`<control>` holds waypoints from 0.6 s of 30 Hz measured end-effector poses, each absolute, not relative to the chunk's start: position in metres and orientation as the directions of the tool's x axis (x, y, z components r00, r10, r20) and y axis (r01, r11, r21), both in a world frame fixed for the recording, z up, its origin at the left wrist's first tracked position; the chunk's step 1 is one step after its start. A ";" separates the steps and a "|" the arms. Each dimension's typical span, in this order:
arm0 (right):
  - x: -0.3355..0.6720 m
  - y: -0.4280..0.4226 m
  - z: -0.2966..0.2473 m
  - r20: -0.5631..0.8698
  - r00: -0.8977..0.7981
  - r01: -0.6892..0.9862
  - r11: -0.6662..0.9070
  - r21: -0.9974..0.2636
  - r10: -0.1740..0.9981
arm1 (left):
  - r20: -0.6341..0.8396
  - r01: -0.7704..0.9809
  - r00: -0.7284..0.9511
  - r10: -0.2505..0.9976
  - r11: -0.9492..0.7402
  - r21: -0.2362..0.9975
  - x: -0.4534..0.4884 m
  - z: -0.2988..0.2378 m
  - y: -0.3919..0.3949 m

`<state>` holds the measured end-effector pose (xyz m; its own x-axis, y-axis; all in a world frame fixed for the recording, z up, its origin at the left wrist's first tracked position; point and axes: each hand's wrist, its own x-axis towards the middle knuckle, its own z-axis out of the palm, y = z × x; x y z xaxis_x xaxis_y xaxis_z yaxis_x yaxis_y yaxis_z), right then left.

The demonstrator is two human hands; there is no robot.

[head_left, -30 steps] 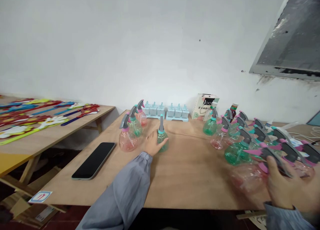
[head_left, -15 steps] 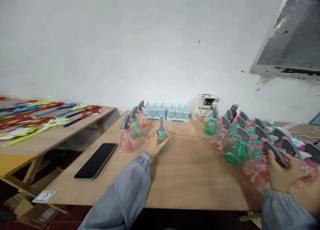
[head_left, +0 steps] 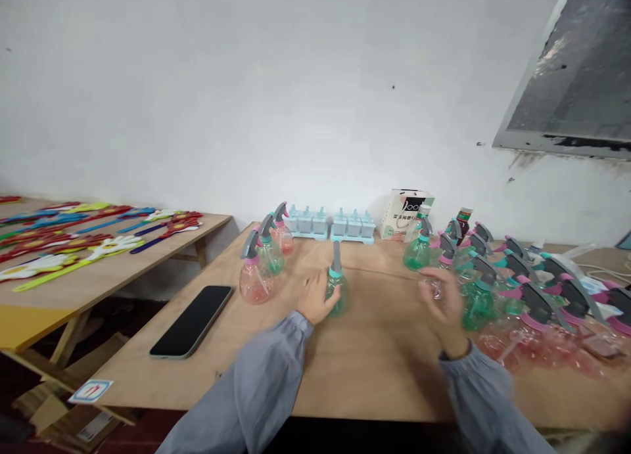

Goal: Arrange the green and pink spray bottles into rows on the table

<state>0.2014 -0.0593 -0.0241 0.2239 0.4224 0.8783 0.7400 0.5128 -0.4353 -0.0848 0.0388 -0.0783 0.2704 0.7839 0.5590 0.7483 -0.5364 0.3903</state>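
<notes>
My left hand [head_left: 318,299] is wrapped round the body of a green spray bottle [head_left: 339,290] with a grey trigger head and teal collar, upright on the table. To the right, my right hand [head_left: 444,304] is raised over the table with its fingers apart and somewhat blurred, holding nothing that I can see. It is close to a crowd of pink and green spray bottles; a green one [head_left: 477,303] stands just beside it. Left of my left hand is a pink spray bottle [head_left: 256,280], with a green one [head_left: 271,253] and another pink one [head_left: 283,236] behind it.
A black phone [head_left: 193,321] lies on the table's left part. Pale blue ice-pop moulds [head_left: 306,225] and a printed box [head_left: 405,214] stand by the wall. Colourful hand-shaped items [head_left: 106,247] cover another table at the left.
My right hand has let go of a pink spray bottle at the right and moved left toward the middle. My left hand and its green bottle have shifted slightly right and nearer.
</notes>
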 end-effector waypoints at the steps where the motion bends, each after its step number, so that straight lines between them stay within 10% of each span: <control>1: 0.180 -0.044 -0.024 0.850 0.155 0.680 0.570 -0.462 0.504 | 0.564 0.742 0.285 0.775 -0.551 0.382 -0.080 -0.080 0.035; 6: 0.104 0.015 -0.024 0.646 -0.038 0.411 0.601 -0.685 0.762 | 0.608 0.725 0.306 0.732 -0.593 0.349 -0.069 -0.086 0.022; 18: 0.100 0.023 -0.048 0.512 0.011 0.125 0.507 -0.853 0.859 | 0.902 0.679 0.126 0.414 -0.699 0.226 -0.113 -0.065 0.037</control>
